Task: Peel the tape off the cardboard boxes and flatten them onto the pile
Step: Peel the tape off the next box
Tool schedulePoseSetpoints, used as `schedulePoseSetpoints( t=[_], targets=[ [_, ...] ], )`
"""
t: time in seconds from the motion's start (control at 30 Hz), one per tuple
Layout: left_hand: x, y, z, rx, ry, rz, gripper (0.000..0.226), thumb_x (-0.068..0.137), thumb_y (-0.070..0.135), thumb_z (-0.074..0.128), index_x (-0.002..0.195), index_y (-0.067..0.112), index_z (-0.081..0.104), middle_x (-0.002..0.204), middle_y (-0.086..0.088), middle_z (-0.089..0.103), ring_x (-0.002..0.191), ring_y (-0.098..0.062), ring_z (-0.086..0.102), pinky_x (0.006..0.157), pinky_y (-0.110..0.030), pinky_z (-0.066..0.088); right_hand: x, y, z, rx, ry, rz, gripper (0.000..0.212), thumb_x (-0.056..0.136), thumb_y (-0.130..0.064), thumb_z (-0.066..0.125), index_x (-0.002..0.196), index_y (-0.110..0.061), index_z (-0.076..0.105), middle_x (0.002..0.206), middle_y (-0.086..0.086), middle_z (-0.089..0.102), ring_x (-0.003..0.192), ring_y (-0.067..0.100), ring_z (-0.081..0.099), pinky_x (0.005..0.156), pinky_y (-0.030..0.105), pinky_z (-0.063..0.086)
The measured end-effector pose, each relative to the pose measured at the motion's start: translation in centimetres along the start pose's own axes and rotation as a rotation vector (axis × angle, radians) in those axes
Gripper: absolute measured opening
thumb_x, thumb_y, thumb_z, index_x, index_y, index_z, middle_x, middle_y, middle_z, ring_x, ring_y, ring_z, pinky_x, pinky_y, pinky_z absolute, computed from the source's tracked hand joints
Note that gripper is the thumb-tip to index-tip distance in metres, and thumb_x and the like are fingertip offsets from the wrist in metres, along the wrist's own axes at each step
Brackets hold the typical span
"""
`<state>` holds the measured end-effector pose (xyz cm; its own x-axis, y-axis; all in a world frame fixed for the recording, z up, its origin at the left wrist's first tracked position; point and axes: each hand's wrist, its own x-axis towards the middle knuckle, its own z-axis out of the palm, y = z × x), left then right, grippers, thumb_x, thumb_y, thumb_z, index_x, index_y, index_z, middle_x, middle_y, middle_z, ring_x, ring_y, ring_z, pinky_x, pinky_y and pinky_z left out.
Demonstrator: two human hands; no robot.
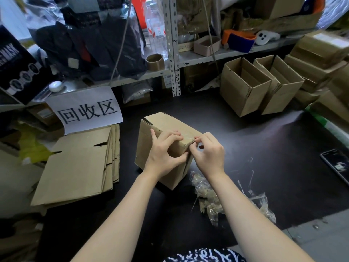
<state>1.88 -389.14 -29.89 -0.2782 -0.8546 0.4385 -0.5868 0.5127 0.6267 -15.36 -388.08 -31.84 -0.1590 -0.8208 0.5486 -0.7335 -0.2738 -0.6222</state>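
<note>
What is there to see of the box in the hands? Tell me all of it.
The box is plain brown cardboard, still assembled and closed, standing on the dark table right of the pile of flattened cardboard. A flap edge gapes slightly at its far top corner. Clear tape crosses its near top edge. The left hand grips that near corner; the right hand pinches the tape there. Peeled tape scraps lie just beside its base.
</note>
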Motion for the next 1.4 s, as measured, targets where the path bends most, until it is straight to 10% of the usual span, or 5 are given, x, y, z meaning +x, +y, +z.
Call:
schedulePoseSetpoints(
  t=[0.43,0.63,1.07,1.4],
  targets=[
    [-1.1,-0.2,-1.5,-0.022,-0.038,-0.036,0.04,0.069,0.021,0.092,0.105,0.018,0.074,0.122,0.007,0.064,0.131,-0.007,0.053,0.119,-0.071,0.002,-0.4,-0.3,-1.5,0.215,-0.131,0.015,0.014,0.083,-0.018,0.067,0.093,-0.018,0.075,0.091,-0.011,0.062,0.087,0.01,0.059,0.06,0.036,0.052],
    [-2.4,0.7,-1.3,0.002,0.021,-0.038,0.042,0.071,0.024,0.09,0.11,0.019,0.073,0.129,0.003,0.057,0.138,-0.018,0.047,0.125,-0.043,0.009,0.0,0.2,-2.6,0.19,-0.204,-0.052,0.01,0.086,-0.021,0.071,0.091,-0.022,0.079,0.088,-0.013,0.063,0.085,0.006,0.059,0.057,0.031,0.049],
    [-3.7,3.1,0.5,0.049,0.021,0.018,0.048,0.068,0.014,0.092,0.112,0.017,0.074,0.13,0.0,0.058,0.141,-0.017,0.046,0.125,-0.059,0.005,-1.0,2.3,-3.4,0.129,-0.222,-0.116,0.004,0.08,-0.009,0.061,0.078,-0.006,0.06,0.081,0.001,0.053,0.077,0.018,0.049,0.064,0.029,0.038],
    [-4.7,3.2,0.5,0.062,0.049,0.029,0.045,0.068,0.015,0.09,0.111,0.013,0.074,0.13,-0.003,0.059,0.14,-0.021,0.046,0.116,-0.069,0.02,-0.6,1.2,-5.2,0.24,-0.36,0.0,0.011,0.09,-0.034,0.073,0.083,-0.025,0.073,0.087,-0.014,0.058,0.088,0.007,0.058,0.067,0.036,0.051]
  ],
)
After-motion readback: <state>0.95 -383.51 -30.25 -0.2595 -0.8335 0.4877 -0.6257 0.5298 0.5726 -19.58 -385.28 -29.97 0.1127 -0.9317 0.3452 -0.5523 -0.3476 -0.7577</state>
